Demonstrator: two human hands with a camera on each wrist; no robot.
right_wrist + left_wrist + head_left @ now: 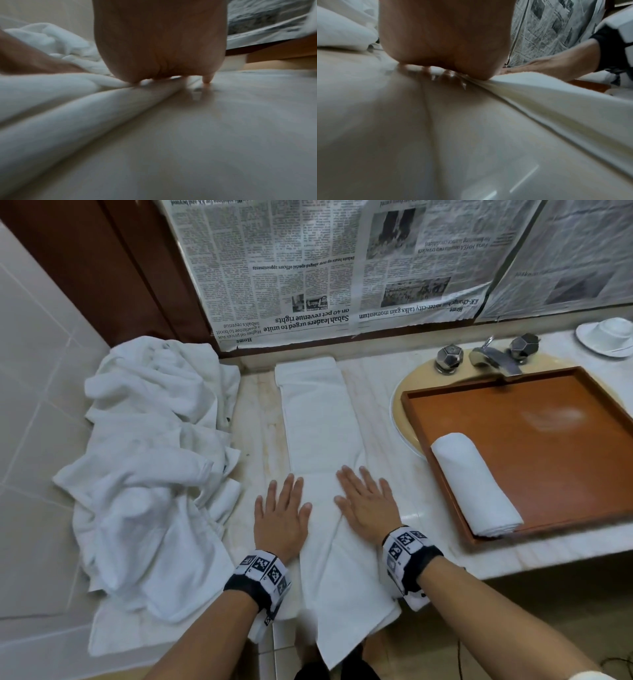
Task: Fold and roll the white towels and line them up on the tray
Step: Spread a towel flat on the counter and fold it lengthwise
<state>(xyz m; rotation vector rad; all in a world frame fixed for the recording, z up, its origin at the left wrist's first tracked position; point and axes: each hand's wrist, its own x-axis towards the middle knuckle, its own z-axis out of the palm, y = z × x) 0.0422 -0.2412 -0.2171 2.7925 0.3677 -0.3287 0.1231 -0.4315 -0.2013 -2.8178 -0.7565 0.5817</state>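
The marble counter (424, 546) carries a heap of crumpled white towels (150, 474) at its left end. A long folded towel (318, 422) lies down the middle, its near end hanging over the counter's edge. The wooden tray (534, 446) sits over the sink at right, one rolled towel (474, 484) lying along its near left side. The left hand (281, 515) and right hand (368, 503) press flat on the folded towel's near part, each grip spread, fingers straight.
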